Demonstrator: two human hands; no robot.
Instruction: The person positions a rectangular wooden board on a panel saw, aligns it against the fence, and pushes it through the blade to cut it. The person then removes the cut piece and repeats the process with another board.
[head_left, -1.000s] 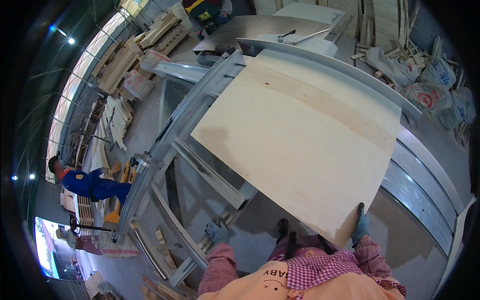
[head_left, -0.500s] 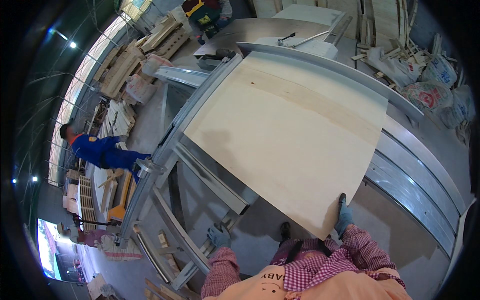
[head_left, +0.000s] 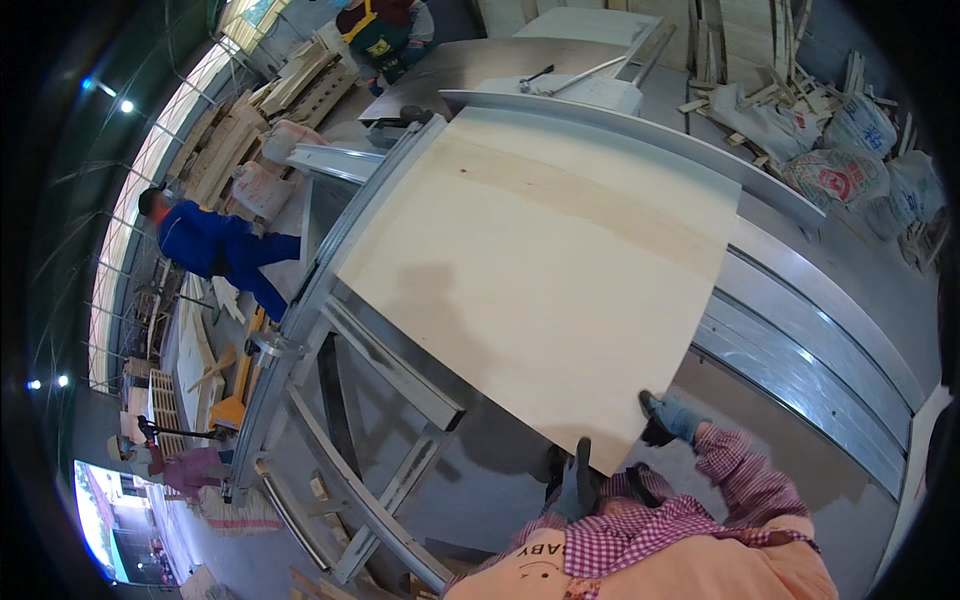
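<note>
Large pale plywood sheet (head_left: 545, 265) lying flat on a grey metal frame table (head_left: 800, 330), gloved left hand (head_left: 578, 480) and right hand (head_left: 672, 415) fingers closed on its near corner; liable to tip off or pinch if grip slips.

Single head-worn fisheye view, looking steeply down from above, close over the plywood sheet (head_left: 545, 270), edges bending outward
</note>
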